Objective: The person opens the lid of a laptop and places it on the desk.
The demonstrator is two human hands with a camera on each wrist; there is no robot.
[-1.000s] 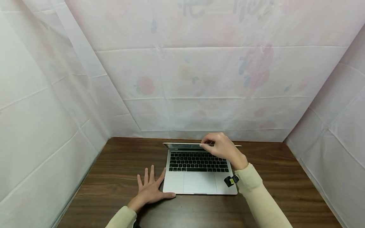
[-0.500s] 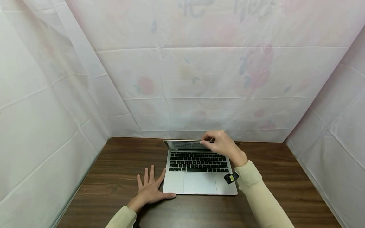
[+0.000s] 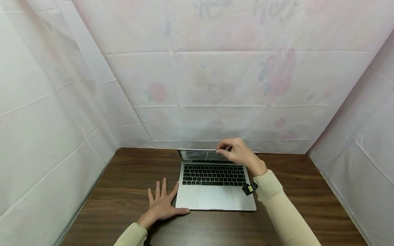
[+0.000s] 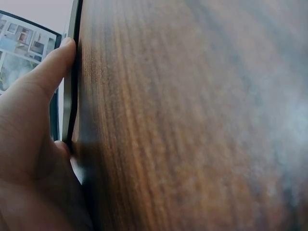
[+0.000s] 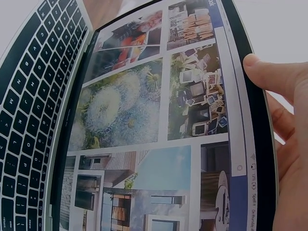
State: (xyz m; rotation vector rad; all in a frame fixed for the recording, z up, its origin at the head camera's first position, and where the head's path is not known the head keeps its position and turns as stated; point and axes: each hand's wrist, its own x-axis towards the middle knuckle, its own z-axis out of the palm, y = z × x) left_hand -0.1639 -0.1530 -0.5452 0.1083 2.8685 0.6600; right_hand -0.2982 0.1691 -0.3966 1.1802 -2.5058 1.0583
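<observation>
A silver laptop (image 3: pixel 215 197) with black keys lies on the wooden table, its lid tilted up at the back. My right hand (image 3: pixel 240 154) pinches the lid's top edge, thumb on the screen side and fingers behind. In the right wrist view, the lit screen (image 5: pixel 120 106) shows several pictures, and the thumb of the right hand (image 5: pixel 288 110) presses its black border. My left hand (image 3: pixel 163 205) rests at the laptop's front left corner with its fingers spread on the table. Up close in the left wrist view, the left hand's thumb (image 4: pixel 53 67) touches the laptop's edge.
The brown wood-grain table (image 3: pixel 123 191) reaches out on both sides of the laptop. A pale cloth (image 3: pixel 215 82) with faint fruit prints hangs right behind the table. White cloth walls (image 3: pixel 46 136) stand at left and right.
The laptop lid has tilted further back, and more of the screen shows. My right hand has risen slightly in view with the lid edge. My left hand has stayed in place.
</observation>
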